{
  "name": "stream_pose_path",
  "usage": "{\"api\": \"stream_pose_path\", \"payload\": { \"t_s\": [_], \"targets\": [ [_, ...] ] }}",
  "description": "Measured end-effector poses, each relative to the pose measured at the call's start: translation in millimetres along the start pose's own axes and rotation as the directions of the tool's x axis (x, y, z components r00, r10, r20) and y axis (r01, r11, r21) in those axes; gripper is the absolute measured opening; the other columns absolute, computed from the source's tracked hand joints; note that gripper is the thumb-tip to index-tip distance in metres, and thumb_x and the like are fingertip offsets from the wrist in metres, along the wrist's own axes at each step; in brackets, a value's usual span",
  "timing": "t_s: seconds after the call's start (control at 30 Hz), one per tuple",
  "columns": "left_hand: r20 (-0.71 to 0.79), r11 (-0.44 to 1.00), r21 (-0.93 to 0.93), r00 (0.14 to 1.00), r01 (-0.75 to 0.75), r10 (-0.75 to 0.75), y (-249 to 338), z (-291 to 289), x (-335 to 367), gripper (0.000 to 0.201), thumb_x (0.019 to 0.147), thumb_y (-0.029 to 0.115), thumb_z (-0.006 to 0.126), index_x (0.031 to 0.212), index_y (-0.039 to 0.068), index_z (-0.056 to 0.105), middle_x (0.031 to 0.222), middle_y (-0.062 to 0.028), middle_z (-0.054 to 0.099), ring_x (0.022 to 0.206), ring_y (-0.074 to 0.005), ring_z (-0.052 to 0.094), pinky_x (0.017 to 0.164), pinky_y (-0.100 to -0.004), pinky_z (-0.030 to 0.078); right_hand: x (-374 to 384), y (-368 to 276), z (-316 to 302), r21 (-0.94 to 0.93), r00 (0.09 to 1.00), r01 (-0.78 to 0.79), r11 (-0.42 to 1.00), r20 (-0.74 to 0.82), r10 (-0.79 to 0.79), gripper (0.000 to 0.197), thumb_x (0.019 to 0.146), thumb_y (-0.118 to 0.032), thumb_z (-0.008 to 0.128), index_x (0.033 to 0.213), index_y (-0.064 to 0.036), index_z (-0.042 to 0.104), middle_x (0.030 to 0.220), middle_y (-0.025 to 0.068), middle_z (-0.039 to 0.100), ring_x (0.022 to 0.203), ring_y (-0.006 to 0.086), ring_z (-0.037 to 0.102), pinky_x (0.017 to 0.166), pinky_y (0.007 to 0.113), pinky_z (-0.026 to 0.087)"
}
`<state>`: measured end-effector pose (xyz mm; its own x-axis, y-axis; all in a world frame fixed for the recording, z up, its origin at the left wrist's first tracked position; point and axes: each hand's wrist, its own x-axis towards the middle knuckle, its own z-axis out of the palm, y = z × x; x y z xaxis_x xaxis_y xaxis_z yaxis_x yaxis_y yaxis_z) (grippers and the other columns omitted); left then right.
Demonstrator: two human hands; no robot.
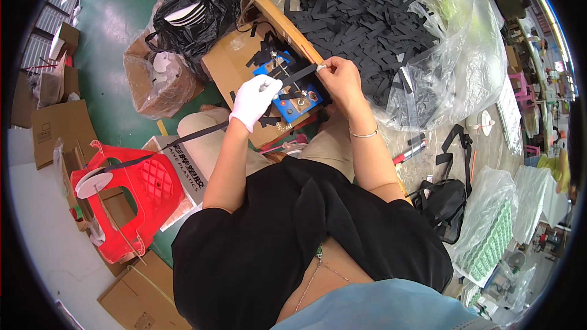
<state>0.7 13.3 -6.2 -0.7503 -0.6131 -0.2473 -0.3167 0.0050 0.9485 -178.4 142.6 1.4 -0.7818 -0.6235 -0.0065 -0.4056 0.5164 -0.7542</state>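
My left hand (254, 100), in a white glove, is closed on a black webbing strap (299, 76). My bare right hand (342, 79) pinches the other end of that stretch, and something white covers a fingertip. Between the hands the strap passes over a small blue machine (295, 107) with metal rods and knobs. Behind my left wrist the strap trails off to a white reel (93, 183) on a rod by an upturned red plastic stool (160, 177). Black strap scraps lie around the machine, which rests on a cardboard box (227, 55).
A big heap of cut black strips (361, 18) fills a clear plastic bag (483, 43) on the table, just past its wooden edge (278, 17). Left of it sit a black bag (205, 30) and an open carton (137, 79). A marker (409, 153) and black bag (443, 208) lie right.
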Motion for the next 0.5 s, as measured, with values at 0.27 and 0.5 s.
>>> {"api": "stream_pose_path", "payload": {
  "t_s": [0.27,0.5],
  "targets": [
    [-0.02,0.999,0.001,0.999,0.039,-0.039,-12,-5,2,0.021,0.084,0.024,0.064,0.082,0.002,0.064,0.067,0.0006,0.06,0.061,-0.0058,0.05,0.057,-0.0216,0.04,4,-3,4,-0.093,1.0,-0.018,0.996,0.007,0.019,0.015,0.071,-0.02,0.062,0.076,-0.0064,0.066,0.065,0.0082,0.063,0.065,0.0272,0.063,0.063,0.037,0.048],
    [-0.1,0.967,0.253,0.995,0.007,0.019,-19,2,10,0.024,0.082,0.027,0.065,0.079,0.003,0.065,0.068,-0.0025,0.062,0.062,-0.0087,0.055,0.061,-0.0243,0.044,2,-5,6,-0.113,1.0,-0.013,0.994,-0.016,0.011,0.014,0.072,-0.021,0.062,0.073,-0.0071,0.065,0.065,0.0084,0.063,0.067,0.0278,0.063,0.063,0.037,0.048]
  ]
}}
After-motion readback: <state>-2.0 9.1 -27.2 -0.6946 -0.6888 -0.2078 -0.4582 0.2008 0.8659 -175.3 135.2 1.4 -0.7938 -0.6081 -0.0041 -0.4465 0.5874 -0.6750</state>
